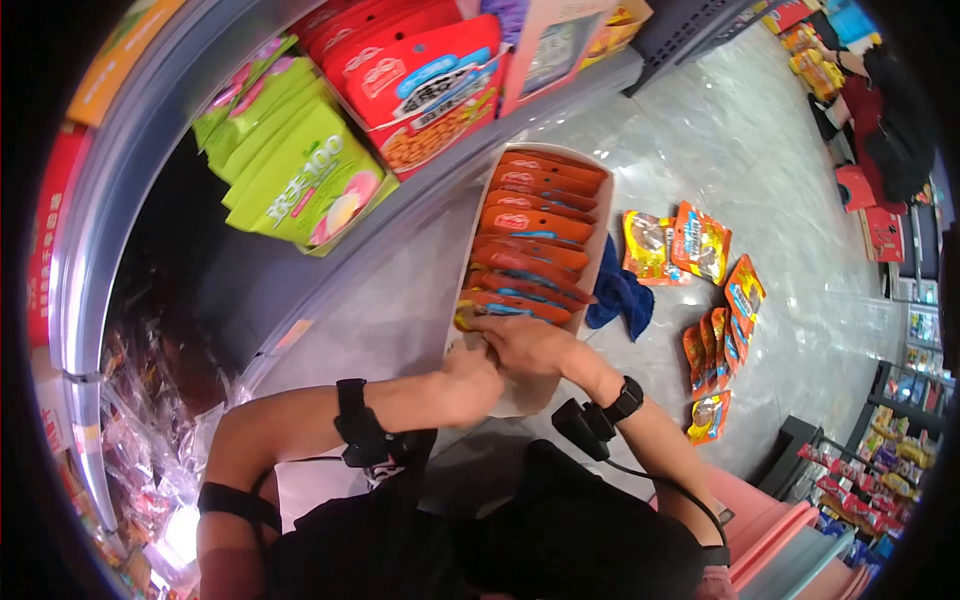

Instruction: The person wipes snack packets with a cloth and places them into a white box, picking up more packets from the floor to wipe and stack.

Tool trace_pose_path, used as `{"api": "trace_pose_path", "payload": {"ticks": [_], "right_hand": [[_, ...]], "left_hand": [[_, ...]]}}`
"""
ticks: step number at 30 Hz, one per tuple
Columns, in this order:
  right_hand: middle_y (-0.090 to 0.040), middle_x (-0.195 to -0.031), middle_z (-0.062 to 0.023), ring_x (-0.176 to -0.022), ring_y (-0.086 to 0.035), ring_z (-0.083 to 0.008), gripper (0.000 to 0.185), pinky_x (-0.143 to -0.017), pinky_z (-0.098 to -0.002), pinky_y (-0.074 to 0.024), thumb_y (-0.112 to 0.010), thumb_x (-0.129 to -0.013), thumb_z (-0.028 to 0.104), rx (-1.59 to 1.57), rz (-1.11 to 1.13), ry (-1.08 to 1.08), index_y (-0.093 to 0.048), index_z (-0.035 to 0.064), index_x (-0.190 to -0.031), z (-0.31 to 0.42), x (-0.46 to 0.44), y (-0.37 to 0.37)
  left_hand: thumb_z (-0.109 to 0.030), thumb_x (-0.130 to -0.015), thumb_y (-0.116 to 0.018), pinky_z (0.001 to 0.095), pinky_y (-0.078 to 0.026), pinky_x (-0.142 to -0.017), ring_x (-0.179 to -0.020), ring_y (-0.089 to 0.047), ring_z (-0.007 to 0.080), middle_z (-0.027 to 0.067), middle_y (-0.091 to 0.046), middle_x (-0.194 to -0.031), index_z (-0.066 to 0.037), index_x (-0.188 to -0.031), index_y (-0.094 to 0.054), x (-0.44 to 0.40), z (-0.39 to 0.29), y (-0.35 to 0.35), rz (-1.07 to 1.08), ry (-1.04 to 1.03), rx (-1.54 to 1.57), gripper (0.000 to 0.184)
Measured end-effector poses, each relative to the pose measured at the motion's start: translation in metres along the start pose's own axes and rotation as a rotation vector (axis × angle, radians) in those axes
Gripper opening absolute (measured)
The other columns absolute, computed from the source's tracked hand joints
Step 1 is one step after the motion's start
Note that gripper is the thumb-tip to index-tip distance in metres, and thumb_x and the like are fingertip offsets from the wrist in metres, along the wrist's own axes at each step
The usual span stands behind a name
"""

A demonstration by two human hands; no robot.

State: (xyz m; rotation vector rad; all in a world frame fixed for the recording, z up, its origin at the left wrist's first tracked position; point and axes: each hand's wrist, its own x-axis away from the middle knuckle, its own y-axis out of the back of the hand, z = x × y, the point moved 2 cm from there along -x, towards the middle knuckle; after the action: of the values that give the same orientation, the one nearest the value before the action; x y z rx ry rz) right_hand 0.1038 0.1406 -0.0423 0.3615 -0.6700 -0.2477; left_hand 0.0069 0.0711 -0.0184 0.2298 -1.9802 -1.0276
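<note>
A long pale cardboard box stands on the floor in front of me, holding a row of orange snack packets on edge. My right hand reaches over the near end of the row, its fingers bent onto the nearest snack packet. Close beside it, my left hand is closed at the box's near left side. Its fingertips are hidden, and what they hold cannot be made out. The two hands are touching or almost so.
Loose snack packets lie on the grey floor to the right, by a dark blue cloth. A shelf at upper left bears green bags and red bags. Pink bins stand at lower right. Another person is at far upper right.
</note>
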Motion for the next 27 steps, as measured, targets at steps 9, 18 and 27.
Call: {"api": "trace_pose_path", "payload": {"ticks": [9,18,27], "right_hand": [[-0.066,-0.079,-0.0152,-0.073,-0.066,-0.018,0.027,-0.065,-0.031,-0.0504,-0.054,-0.084,0.005,-0.503,-0.187,-0.065,-0.059,0.0048,-0.111,0.001,0.137,0.091],[-0.032,-0.135,-0.03,-0.124,-0.033,-0.0431,0.082,-0.101,-0.0442,-0.0329,-0.073,-0.062,0.012,0.439,-0.898,-0.495,-0.034,0.0014,-0.133,-0.243,0.128,0.146],[-0.054,-0.108,-0.0257,-0.088,-0.059,-0.0364,0.058,-0.073,-0.0419,-0.0494,-0.052,-0.079,0.008,0.671,-1.044,-0.64,-0.034,0.0003,-0.133,-0.201,0.137,0.112]], "left_hand": [[-0.018,-0.075,-0.057,0.0444,-0.038,-0.075,-0.103,-0.051,0.0224,0.0077,-0.054,-0.108,-0.004,-0.112,-0.054,-0.017,0.0,-0.007,-0.333,0.018,0.26,0.04],[-0.029,-0.077,-0.06,0.0458,-0.026,-0.099,-0.119,-0.04,0.0226,0.0119,-0.043,-0.126,0.001,-0.132,-0.036,-0.014,0.002,0.006,-0.247,0.067,0.28,0.067],[-0.03,-0.076,-0.061,0.0489,-0.025,-0.098,-0.11,-0.044,0.0224,0.0106,-0.046,-0.118,0.002,-0.13,-0.037,-0.016,0.002,0.007,-0.347,0.043,0.238,0.067]]}}
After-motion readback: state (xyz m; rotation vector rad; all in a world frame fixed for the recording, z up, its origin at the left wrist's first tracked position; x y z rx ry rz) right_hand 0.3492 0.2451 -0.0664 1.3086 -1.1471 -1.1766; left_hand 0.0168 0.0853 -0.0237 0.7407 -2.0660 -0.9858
